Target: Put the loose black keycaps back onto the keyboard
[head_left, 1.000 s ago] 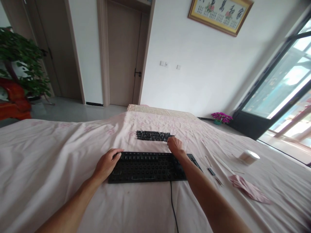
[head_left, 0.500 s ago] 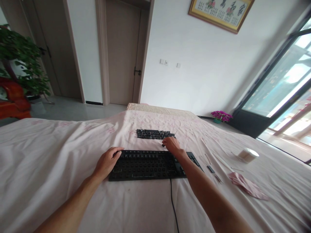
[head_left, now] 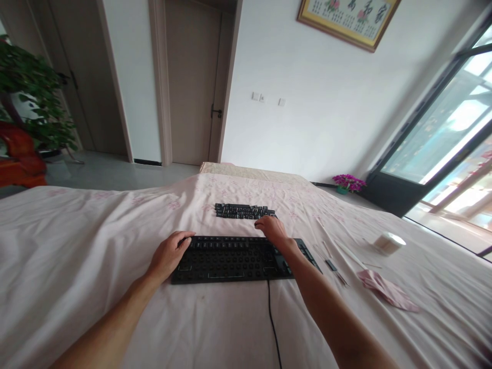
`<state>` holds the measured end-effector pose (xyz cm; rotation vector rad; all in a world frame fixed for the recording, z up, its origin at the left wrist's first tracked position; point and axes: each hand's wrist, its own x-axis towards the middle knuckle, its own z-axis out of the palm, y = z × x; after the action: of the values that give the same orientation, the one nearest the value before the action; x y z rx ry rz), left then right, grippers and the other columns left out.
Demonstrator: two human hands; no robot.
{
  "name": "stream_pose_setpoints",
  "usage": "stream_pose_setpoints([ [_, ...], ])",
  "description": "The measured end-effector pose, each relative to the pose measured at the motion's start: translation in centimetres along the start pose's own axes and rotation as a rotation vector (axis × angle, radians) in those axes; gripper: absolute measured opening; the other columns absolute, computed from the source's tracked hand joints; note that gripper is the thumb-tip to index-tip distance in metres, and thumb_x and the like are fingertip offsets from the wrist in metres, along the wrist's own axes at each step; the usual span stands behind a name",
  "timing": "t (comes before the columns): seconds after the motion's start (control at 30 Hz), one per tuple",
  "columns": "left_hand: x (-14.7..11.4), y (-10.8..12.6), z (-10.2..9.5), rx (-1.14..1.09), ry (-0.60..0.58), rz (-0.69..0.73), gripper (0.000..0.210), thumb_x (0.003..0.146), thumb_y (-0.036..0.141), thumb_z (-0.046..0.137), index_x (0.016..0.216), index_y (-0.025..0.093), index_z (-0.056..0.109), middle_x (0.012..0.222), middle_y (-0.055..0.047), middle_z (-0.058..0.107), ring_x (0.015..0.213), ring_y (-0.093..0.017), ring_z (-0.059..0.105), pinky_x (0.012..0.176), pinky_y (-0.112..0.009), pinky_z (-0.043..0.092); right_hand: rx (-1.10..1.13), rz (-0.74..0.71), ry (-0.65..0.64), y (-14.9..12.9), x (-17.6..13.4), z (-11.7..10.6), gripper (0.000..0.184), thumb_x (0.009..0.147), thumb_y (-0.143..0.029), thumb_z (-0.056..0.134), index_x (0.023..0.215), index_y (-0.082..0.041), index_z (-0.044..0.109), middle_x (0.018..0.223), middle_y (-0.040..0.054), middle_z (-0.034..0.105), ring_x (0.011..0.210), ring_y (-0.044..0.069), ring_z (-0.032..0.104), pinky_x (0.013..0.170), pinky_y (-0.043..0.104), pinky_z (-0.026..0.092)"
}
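Note:
A black keyboard (head_left: 230, 264) lies on the bed, its top rows carrying keycaps and its lower letter area stripped to bare switches. My left hand (head_left: 171, 251) grips the upper left corner of the keyboard, thumb and fingers around the edge. Above the keyboard's top edge, my right hand (head_left: 272, 228) is closed in a pinch, with a small dark keycap at its fingertips, mostly hidden now. Just beyond it, several loose black keycaps (head_left: 242, 211) sit in rows on the sheet. My right forearm covers part of the keyboard's right side.
A black cable (head_left: 272, 318) runs from the keyboard toward me. To the right are thin tools (head_left: 331, 265), a pink cloth (head_left: 386, 291) and a white round container (head_left: 391, 243). The floral sheet (head_left: 115, 246) is wrinkled. A door (head_left: 192, 87) stands beyond the bed.
My right hand has shifted slightly at the near side of the loose keycaps, and the dark keycap at its fingertips shows less. My left hand stays on the keyboard. The view has tilted slightly.

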<state>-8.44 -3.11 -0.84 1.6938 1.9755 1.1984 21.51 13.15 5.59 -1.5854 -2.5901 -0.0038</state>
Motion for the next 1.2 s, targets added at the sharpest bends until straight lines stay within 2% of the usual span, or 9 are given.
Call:
stream_pose_setpoints([
  [0.17,0.0,0.0,0.0,0.008,-0.005,-0.006,0.038,0.085,0.040,0.040,0.111,0.026,0.064,0.116,0.000,0.066,0.108,-0.019,0.059,0.096,-0.029,0.043,0.186,-0.140,0.140,-1.0,-4.0,-0.7,0.026,0.090,-0.035,0.050,0.106,-0.027,0.069,0.102,0.0003,0.067,0.092,0.015,0.060,0.079,0.022,0.039],
  [0.33,-0.1,0.1,0.0,0.011,-0.004,-0.005,0.038,0.084,0.040,0.040,0.108,0.025,0.065,0.115,0.000,0.066,0.109,-0.019,0.058,0.097,-0.029,0.043,0.150,-0.201,0.114,-1.9,-6.9,-0.3,0.025,0.091,-0.034,0.049,0.103,-0.027,0.069,0.098,0.0011,0.066,0.090,0.014,0.060,0.076,0.022,0.038],
  [0.53,0.0,0.0,0.1,-0.003,0.000,-0.011,0.037,0.084,0.039,0.040,0.107,0.025,0.065,0.114,0.000,0.066,0.108,-0.018,0.059,0.096,-0.029,0.043,0.002,-0.201,0.095,-2.5,-7.2,-0.1,0.023,0.092,-0.034,0.050,0.101,-0.027,0.070,0.093,0.0040,0.067,0.088,0.017,0.059,0.077,0.025,0.034],
  [0.77,-0.1,0.1,0.0,-0.004,-0.005,-0.015,0.037,0.084,0.040,0.041,0.108,0.025,0.065,0.115,0.000,0.065,0.108,-0.018,0.059,0.096,-0.029,0.043,-0.106,-0.237,0.086,-3.0,-7.4,0.0,0.023,0.093,-0.034,0.048,0.089,-0.027,0.069,0.088,0.0020,0.065,0.086,0.016,0.057,0.075,0.026,0.031],
  [1.03,-0.1,0.1,0.0,0.007,-0.009,-0.013,0.037,0.085,0.039,0.040,0.108,0.025,0.064,0.115,0.000,0.065,0.109,-0.018,0.058,0.097,-0.029,0.042,-0.162,-0.245,0.113,-3.3,-7.6,0.2,0.022,0.093,-0.032,0.047,0.085,-0.026,0.067,0.087,0.0009,0.063,0.082,0.015,0.056,0.071,0.028,0.029],
  [1.2,-0.1,0.1,0.1,0.015,-0.008,-0.009,0.037,0.085,0.039,0.039,0.108,0.024,0.064,0.116,0.000,0.065,0.110,-0.019,0.058,0.098,-0.029,0.042,-0.201,-0.243,0.091,-3.7,-7.8,0.0,0.023,0.093,-0.029,0.046,0.084,-0.023,0.066,0.089,0.0034,0.063,0.082,0.015,0.056,0.073,0.029,0.030],
])
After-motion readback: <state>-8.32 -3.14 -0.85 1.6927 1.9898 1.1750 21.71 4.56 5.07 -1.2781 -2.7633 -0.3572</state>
